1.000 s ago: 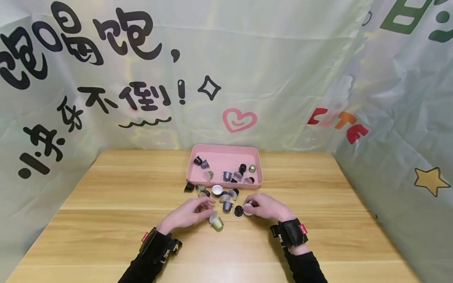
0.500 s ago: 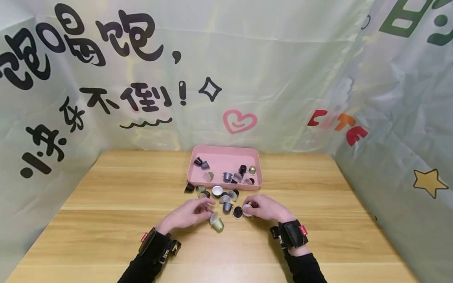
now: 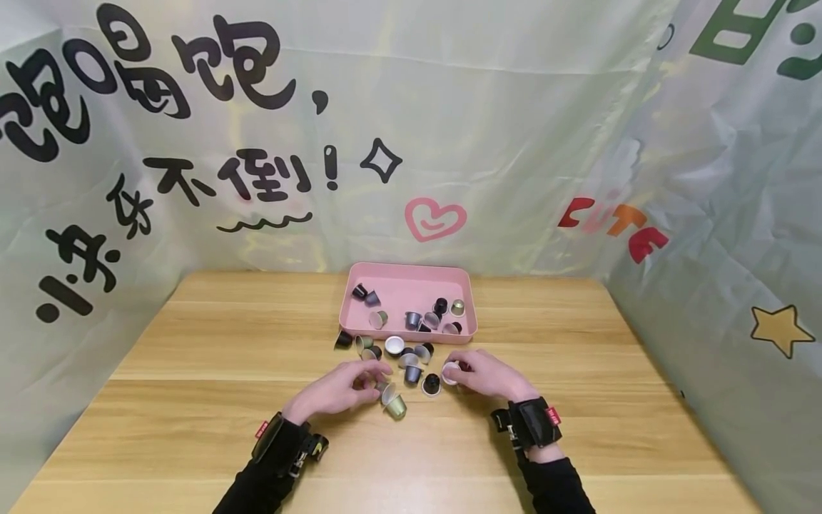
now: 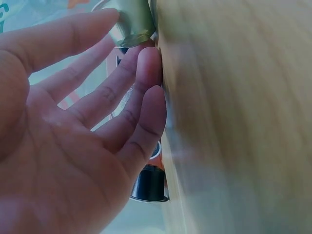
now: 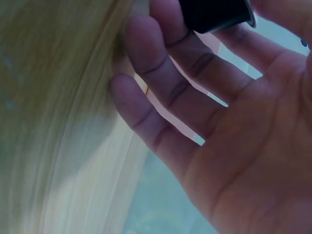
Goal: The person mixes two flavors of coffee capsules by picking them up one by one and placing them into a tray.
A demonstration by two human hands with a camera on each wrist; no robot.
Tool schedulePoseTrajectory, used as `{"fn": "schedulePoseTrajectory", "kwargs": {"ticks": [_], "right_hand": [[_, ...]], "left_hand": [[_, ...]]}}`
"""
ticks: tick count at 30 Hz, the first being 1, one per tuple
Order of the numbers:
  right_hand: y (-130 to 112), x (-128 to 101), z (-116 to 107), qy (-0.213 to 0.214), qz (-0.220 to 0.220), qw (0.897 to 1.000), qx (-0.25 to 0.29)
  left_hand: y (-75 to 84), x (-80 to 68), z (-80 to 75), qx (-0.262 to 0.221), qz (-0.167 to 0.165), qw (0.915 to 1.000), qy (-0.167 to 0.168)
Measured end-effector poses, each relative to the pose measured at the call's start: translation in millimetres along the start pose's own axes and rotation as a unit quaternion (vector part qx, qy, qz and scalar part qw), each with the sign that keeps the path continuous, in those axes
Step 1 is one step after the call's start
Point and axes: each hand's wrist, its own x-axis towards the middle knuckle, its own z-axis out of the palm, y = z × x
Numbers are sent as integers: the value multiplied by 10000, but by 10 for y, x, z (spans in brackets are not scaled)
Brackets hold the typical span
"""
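In the head view my left hand [image 3: 340, 389] is low over the table, fingertips curved beside a pale green coffee capsule [image 3: 396, 407]. The left wrist view has the thumb and index finger pinching a green capsule [image 4: 134, 22], its far end cut off by the frame. My right hand [image 3: 484, 375] holds a black coffee capsule [image 5: 214, 14] between thumb and fingers, with its white lid [image 3: 451, 373] facing the head camera. Another black capsule [image 3: 432, 384] rests just left of it, and a grey-blue one [image 3: 413, 375] lies between the hands.
A pink tray [image 3: 404, 278] stands at the back of the table [image 3: 257, 314], with several capsules scattered inside. More capsules lie against its front edge, among them a black one [image 3: 343, 340] and one with its white lid upward [image 3: 394, 346]. A printed curtain [image 3: 501, 143] hangs behind.
The capsule in my right hand has turned, so more of its white lid faces the head camera. By my left thumb, more of a greenish capsule shows. The tray's contents stay put.
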Motion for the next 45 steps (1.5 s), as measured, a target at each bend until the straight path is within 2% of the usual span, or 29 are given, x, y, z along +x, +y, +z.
{"fn": "schedulePoseTrajectory", "kwargs": {"ticks": [6,11,18,24,28,36,40,45], "right_hand": [[-7,7,2,400,-40,9992,-67],[-17,20,3,863,134,9961,-150],[-30,69,-43,1651,72,9862,-85],[-62,319,-177,2138,-133,9765,-228],[-86,548,-263,2312,184,9711,-570],[-72,923,-300,2484,952,9606,-808],[-73,920,-270,2587,1024,9583,-649],[-91,738,-195,2958,768,9519,-244]], "left_hand": [[-5,-9,-18,-39,184,9998,-76],[-13,-11,-16,-137,305,9993,-165],[-8,-5,-9,-243,306,9990,-224],[-18,-4,-17,-203,176,9995,-192],[-18,-9,-22,-156,125,9996,-194],[-20,4,-11,-45,254,9994,-227],[-19,12,-2,12,234,9994,-253],[-14,22,-8,69,138,9997,-190]]}}
